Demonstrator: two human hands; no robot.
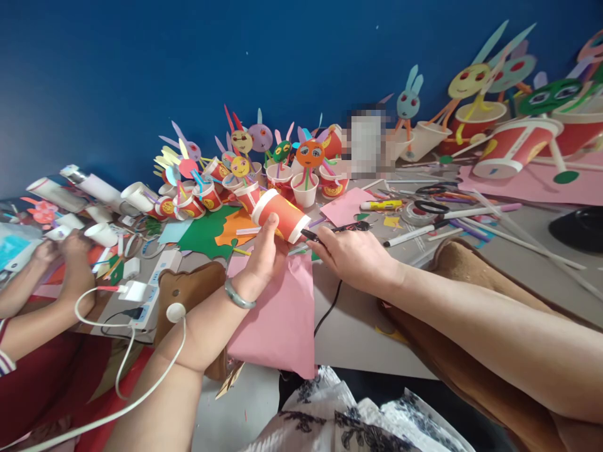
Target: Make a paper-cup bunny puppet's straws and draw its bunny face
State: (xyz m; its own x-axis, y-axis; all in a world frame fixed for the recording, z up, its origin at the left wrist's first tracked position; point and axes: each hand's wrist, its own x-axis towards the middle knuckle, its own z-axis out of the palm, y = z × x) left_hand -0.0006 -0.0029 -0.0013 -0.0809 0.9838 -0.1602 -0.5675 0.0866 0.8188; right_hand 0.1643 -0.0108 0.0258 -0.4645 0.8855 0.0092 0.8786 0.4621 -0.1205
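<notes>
My left hand [265,257] is wrapped round a red and white paper cup [283,213], which lies tilted with its narrow base facing right. My right hand [355,254] grips a slim black pen [309,235], its front end right at the cup's base; whether it touches cannot be made out. A pink sheet of paper [277,314] hangs over the table edge below both hands. Behind the cup lie a green sheet [202,233] and an orange paper cut-out [235,227].
Paper cups carrying paper-faced figures, such as an orange-faced one [311,152], line the blue wall. Pens, a yellow marker [381,205], scissors [432,207] and sticks lie at right. A power strip [157,282] with cables sits left, near another person's hands [75,245]. Brown cushions flank me.
</notes>
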